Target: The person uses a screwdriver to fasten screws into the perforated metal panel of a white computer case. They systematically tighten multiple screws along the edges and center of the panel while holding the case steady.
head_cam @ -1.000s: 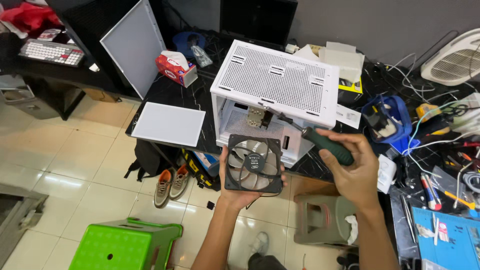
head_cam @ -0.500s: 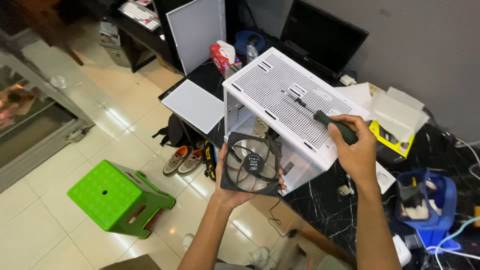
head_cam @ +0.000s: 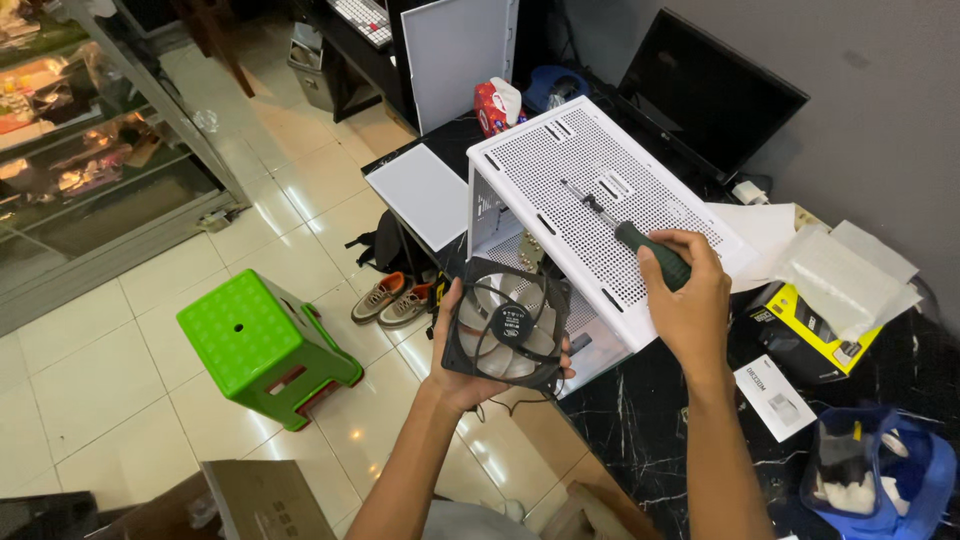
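Observation:
My left hand (head_cam: 455, 372) holds a black square case fan (head_cam: 506, 324) with translucent blades, just in front of the open side of a white perforated computer case (head_cam: 570, 170). My right hand (head_cam: 690, 300) grips a green-handled screwdriver (head_cam: 652, 255) whose shaft lies across the case's mesh top panel. The case rests on a black marble table (head_cam: 650, 440). A thin cable hangs below the fan.
A white side panel (head_cam: 422, 192) lies flat left of the case; another (head_cam: 452, 55) leans upright behind. A dark monitor (head_cam: 705, 95), a yellow box (head_cam: 810, 335), a blue bag (head_cam: 880, 480), a green stool (head_cam: 265, 345), shoes (head_cam: 392, 298) and a cardboard box (head_cam: 250, 500) lie around.
The view swung left and closer to the case. The screwdriver hand moved up onto the case's top panel; the fan stays held in front of the open side.

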